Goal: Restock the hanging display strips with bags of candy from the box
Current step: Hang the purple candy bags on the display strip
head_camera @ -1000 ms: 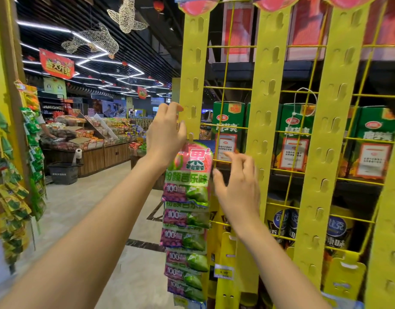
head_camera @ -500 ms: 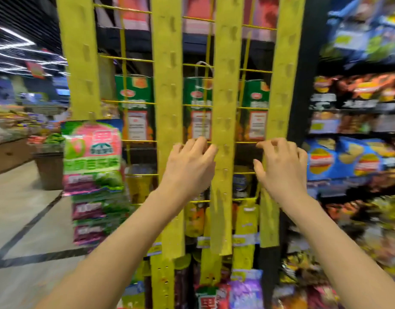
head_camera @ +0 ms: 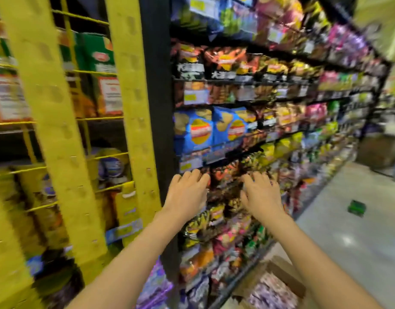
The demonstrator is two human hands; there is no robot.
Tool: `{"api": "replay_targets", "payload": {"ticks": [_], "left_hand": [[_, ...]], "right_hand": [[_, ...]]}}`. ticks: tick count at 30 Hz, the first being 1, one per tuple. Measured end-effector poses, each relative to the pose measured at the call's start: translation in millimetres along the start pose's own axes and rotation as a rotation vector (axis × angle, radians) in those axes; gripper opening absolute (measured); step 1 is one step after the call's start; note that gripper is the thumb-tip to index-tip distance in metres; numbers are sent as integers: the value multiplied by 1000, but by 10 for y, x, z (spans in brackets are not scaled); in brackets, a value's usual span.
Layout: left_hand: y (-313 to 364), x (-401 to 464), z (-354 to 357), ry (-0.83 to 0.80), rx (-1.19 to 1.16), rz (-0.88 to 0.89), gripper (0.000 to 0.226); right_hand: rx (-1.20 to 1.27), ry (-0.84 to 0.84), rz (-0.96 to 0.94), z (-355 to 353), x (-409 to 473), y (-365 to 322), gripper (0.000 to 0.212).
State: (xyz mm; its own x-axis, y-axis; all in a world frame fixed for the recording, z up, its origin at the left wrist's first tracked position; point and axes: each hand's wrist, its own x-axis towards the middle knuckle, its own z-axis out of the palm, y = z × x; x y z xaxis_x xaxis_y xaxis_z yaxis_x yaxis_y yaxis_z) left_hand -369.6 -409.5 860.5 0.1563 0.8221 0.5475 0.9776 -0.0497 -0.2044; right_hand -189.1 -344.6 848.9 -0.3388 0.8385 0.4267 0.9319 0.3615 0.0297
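Left hand (head_camera: pixel 187 192) and right hand (head_camera: pixel 260 194): grip relaxed, holding nothing. Candy bags (head_camera: pixel 272 293) lie in the box (head_camera: pixel 288 279) on the floor, lower right; probably light, soft, crinkly. Pinch each by its top seam.

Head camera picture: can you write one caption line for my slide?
Both empty hands, left hand and right hand, are raised before snack shelves, yellow display strips at left, open candy box on the floor.

Two bare empty hands, left hand (head_camera: pixel 187 192) and right hand (head_camera: pixel 261 195), two wide yellow perforated hanging strips (head_camera: pixel 51 121), one open brown cardboard box (head_camera: pixel 279 284), two blue crisp bags (head_camera: pixel 198 130)
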Motion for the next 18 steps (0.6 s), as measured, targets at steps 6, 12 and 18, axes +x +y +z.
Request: {"api": "replay_targets", "payload": {"ticks": [6,12,18], "left_hand": [[792,378,710,-140,-117,27,35],[1643,718,1424,-331,-157,-54,38],[2356,878,2038,-488,-181,-170,44]], "right_hand": [[-27,-159,19,522,-40,918,49],[-34,-334,-50,1122,89,1894,45],[-29,-482,-125,1809,146,2695,39]]}}
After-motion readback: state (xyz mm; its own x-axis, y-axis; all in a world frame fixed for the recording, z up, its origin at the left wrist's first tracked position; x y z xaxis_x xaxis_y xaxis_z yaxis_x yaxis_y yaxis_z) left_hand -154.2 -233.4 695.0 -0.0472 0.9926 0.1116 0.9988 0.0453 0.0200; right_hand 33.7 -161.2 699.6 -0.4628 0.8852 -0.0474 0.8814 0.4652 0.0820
